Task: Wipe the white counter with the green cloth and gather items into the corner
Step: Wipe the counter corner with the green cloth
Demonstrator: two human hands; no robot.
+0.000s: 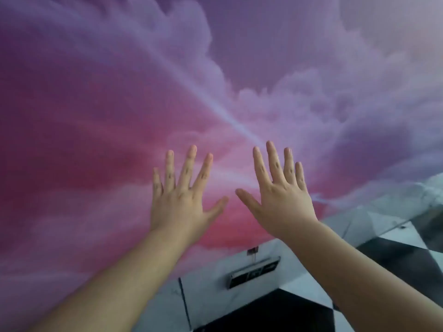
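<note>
Pink-and-purple cloud wall (pixel 119 104) fills my view, left hand (pixel 178 207) and right hand (pixel 282 204) raised before it, fingers (pixel 274 161) spread wide and holding nothing; green cloth and white surface out of sight, so I'd look down and find the cloth first.

Cloud-painted wall (pixel 100 92) straight ahead

Floor (pixel 395 257): glossy black-and-white diamond tiles, lower right. Far edge meets white marbled skirting (pixel 211 283); dark rectangular plate (pixel 254 272) set into the skirting.
</note>
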